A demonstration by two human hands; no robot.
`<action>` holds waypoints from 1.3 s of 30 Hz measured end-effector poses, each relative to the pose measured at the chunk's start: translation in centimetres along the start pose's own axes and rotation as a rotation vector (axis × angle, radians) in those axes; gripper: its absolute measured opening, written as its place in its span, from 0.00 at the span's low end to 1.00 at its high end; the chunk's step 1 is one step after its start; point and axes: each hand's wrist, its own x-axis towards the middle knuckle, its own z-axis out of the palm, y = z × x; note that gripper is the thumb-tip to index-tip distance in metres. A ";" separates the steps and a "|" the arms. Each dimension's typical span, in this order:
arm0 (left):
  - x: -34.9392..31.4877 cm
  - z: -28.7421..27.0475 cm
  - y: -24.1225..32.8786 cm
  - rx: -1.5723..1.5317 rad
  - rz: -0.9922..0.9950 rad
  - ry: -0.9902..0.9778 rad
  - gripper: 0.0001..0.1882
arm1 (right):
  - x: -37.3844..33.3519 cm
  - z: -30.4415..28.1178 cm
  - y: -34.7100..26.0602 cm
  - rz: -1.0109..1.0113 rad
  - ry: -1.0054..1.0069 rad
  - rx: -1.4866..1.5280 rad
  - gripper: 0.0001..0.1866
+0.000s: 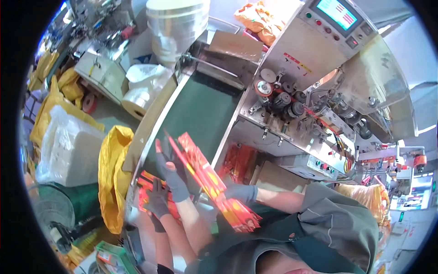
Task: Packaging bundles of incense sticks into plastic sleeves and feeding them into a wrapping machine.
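A bundle of long red-and-yellow printed packets point(207, 182) slants over the near end of the green conveyor belt point(200, 109). My right hand point(242, 193), in a grey glove, is closed around the lower part of this bundle. Left of the bundle, my left hand point(173, 176) has its fingers stretched out over the belt and holds nothing; its glove leaves fingertips bare. Beside it at the lower left, a co-worker's dark-gloved hand point(157, 200) rests on more red packets point(145, 182). My right fingers are partly hidden behind the bundle.
Right of the belt stands a packing machine with rollers point(285, 102) and a lit screen point(337, 13). A yellow sack point(116, 173) hangs at the belt's left edge. Behind are a film roll point(137, 102), a cardboard box point(235, 45) and a wrapped white block point(75, 153).
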 end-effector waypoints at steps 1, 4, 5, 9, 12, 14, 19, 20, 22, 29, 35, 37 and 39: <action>10.2 11.1 1.9 0.283 0.149 0.141 0.39 | -0.8 -0.7 -0.4 -0.020 0.033 -0.029 0.33; 11.7 13.9 7.5 -0.191 0.025 -0.072 0.33 | -1.0 0.3 1.8 -0.053 -0.039 -0.054 0.32; 11.8 14.1 7.8 -0.185 0.027 -0.070 0.33 | -1.2 0.5 1.7 -0.053 -0.046 -0.054 0.32; 11.3 14.5 8.4 0.144 -0.281 -0.145 0.20 | -2.3 -0.2 1.5 0.014 -0.096 0.004 0.36; 8.9 14.3 5.5 0.285 -0.200 -0.277 0.15 | -3.6 0.0 2.2 0.000 -0.009 0.089 0.31; 7.8 14.9 4.3 0.193 -0.324 -0.283 0.15 | -4.1 -0.4 2.4 -0.001 0.006 0.083 0.33; 9.3 18.2 5.9 0.120 -0.128 -0.078 0.24 | -4.9 -0.9 1.5 -0.024 0.060 0.106 0.34; 10.2 18.4 6.5 0.046 -0.174 -0.093 0.26 | -4.5 -1.5 1.6 -0.023 0.037 0.095 0.35; 10.4 16.6 5.9 0.152 -0.204 -0.260 0.26 | -4.0 -0.9 2.1 0.001 -0.035 0.100 0.37; 8.6 17.8 6.7 0.236 -0.546 -0.389 0.15 | -4.8 -1.4 2.8 0.040 -0.095 0.156 0.41; 7.6 20.0 6.1 0.408 -0.322 -0.132 0.13 | -5.6 -0.2 2.7 -0.040 0.136 -0.083 0.35; 7.3 20.5 5.8 0.399 -0.257 0.079 0.11 | -5.6 0.2 2.5 -0.032 0.148 -0.052 0.24; 6.9 21.1 5.9 0.366 -0.263 0.104 0.12 | -5.4 -0.4 2.9 -0.078 0.153 0.026 0.24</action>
